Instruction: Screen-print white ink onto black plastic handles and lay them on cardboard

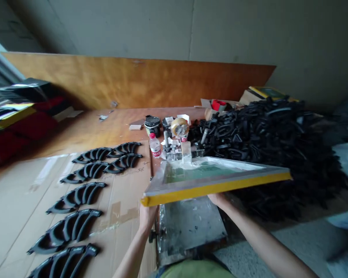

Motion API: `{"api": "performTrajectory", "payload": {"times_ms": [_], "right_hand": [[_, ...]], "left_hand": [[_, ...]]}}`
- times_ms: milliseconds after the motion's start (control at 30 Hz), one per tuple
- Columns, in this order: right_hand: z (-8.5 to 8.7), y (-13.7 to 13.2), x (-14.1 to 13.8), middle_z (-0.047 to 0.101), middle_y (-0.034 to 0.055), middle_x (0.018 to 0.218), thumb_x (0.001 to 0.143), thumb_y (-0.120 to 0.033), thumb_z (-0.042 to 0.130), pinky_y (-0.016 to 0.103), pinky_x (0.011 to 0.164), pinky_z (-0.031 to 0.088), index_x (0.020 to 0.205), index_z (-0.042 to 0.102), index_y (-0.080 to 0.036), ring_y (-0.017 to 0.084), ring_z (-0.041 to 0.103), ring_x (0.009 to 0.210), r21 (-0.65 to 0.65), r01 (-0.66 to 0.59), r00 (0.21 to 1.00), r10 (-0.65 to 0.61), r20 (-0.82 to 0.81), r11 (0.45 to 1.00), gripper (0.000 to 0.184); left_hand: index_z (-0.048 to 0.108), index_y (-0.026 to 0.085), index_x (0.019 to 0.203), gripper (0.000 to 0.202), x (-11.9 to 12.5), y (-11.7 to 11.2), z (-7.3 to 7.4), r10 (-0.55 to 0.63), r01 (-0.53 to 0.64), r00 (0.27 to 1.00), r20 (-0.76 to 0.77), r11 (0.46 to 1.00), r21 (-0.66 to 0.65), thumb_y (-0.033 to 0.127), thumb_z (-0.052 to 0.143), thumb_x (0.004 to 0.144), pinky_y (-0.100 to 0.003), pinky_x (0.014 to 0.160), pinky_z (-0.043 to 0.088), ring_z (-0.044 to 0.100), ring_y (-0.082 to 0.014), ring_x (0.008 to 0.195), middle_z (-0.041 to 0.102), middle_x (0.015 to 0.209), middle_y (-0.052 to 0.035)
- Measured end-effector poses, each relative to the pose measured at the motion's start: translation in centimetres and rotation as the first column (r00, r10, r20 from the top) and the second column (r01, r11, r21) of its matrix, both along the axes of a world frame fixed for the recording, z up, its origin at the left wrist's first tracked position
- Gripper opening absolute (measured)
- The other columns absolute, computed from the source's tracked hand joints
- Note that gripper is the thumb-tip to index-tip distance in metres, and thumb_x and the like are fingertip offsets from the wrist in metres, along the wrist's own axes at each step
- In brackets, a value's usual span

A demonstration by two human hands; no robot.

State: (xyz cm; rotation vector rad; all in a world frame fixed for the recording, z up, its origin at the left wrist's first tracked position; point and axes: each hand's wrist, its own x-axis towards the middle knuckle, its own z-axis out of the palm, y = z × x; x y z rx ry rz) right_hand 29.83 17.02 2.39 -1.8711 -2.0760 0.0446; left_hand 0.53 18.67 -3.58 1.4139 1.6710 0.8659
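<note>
A screen printing frame with yellow tape along its near edge and a greenish mesh is raised and tilted in front of me. My left hand grips its near left corner, the fingers partly behind the frame. Under the near edge is my right hand; its fingers are hidden, so whether it holds anything does not show. Below the frame lies a grey, stained flat plate. A metal clamp stands at the frame's far side.
Curved black plastic parts lie in rows on cardboard at left. A large heap of black parts fills the right. Behind the clamp are a red-capped bottle, a dark tub and a tape roll. A wooden board stands against the wall.
</note>
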Motion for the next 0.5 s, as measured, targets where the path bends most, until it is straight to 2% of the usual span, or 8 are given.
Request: {"api": "performTrajectory", "payload": {"times_ms": [100,133,200,267,333,400,467,500], "right_hand": [[-0.5,-1.6,-0.2,0.068,0.0059,0.093,0.084,-0.02,0.063,0.033,0.08,0.051,0.091,0.065,-0.019,0.019,0.062,0.089,0.013,-0.107,0.991,0.107,-0.074,0.994,0.007],[-0.6,-2.5,-0.9,0.068,0.0065,0.092,0.084,-0.019,0.063,0.033,0.081,0.051,0.092,0.065,-0.018,0.02,0.061,0.09,0.036,-0.184,0.977,0.187,-0.104,0.982,0.008],[-0.7,-4.3,-2.5,0.067,0.0075,0.094,0.086,-0.02,0.059,0.034,0.082,0.05,0.095,0.064,-0.016,0.021,0.06,0.093,0.091,-0.37,0.914,0.38,-0.141,0.924,0.011],[-0.6,-5.2,-3.0,0.067,0.0059,0.098,0.089,-0.02,0.054,0.034,0.085,0.049,0.101,0.064,-0.019,0.019,0.059,0.095,0.109,-0.536,0.825,0.547,-0.141,0.837,0.015],[0.1,-4.4,-1.1,0.067,0.0033,0.099,0.092,-0.017,0.048,0.032,0.087,0.048,0.105,0.064,-0.022,0.017,0.059,0.095,0.081,-0.595,0.79,0.6,-0.126,0.8,0.021],[1.3,-2.0,3.4,0.068,0.0035,0.098,0.092,-0.012,0.043,0.031,0.087,0.047,0.105,0.066,-0.024,0.016,0.059,0.095,0.006,-0.503,0.862,0.502,-0.07,0.864,0.029],[2.9,1.1,9.1,0.065,0.0098,0.106,0.089,-0.01,0.045,0.035,0.09,0.044,0.105,0.067,-0.021,0.021,0.055,0.104,-0.079,-0.189,0.978,0.195,0.071,0.979,0.03],[3.6,2.5,11.9,0.064,0.0121,0.11,0.088,-0.012,0.047,0.037,0.092,0.043,0.106,0.067,-0.021,0.023,0.053,0.109,-0.13,-0.032,0.989,0.05,0.137,0.991,0.028]], "left_hand": [[0.068,0.023,0.097,0.042,5.5,-6.0,2.7,-0.145,0.177,0.968,0.204,0.973,-0.147,0.058,0.053,0.079,-0.036,0.074,0.05,0.063,-0.0263,0.09,0.07,0.098,-0.0089],[0.067,0.022,0.1,0.047,7.4,-7.3,3.5,-0.138,0.204,0.942,0.308,0.959,-0.196,0.061,0.051,0.079,-0.034,0.07,0.05,0.064,-0.0246,0.086,0.07,0.097,-0.0094],[0.063,0.018,0.1,0.054,10.2,-8.8,4.6,-0.015,0.167,0.875,0.484,0.948,-0.272,0.065,0.048,0.078,-0.03,0.061,0.049,0.064,-0.0215,0.078,0.069,0.089,-0.0098],[0.059,0.016,0.088,0.054,11.0,-8.9,4.7,0.128,0.074,0.818,0.561,0.943,-0.324,0.067,0.049,0.076,-0.026,0.052,0.045,0.062,-0.018,0.065,0.067,0.074,-0.0075],[0.054,0.016,0.077,0.051,9.3,-8.1,4.2,0.18,-0.003,0.843,0.506,0.944,-0.331,0.068,0.052,0.073,-0.023,0.045,0.039,0.055,-0.0141,0.051,0.062,0.06,-0.0033],[0.05,0.018,0.07,0.052,5.7,-7.1,3.4,0.171,-0.065,0.93,0.325,0.947,-0.314,0.069,0.048,0.072,-0.022,0.04,0.033,0.046,-0.0118,0.04,0.056,0.051,-0.0006],[0.048,0.018,0.064,0.053,1.6,-6.2,2.6,0.154,-0.135,0.987,0.044,0.948,-0.288,0.068,0.036,0.077,-0.023,0.038,0.03,0.042,-0.0121,0.036,0.052,0.044,-0.0002],[0.048,0.018,0.062,0.053,-0.2,-5.9,2.2,0.123,-0.146,0.988,-0.095,0.946,-0.29,0.065,0.032,0.079,-0.023,0.038,0.03,0.043,-0.0131,0.036,0.051,0.043,-0.0008]]}}
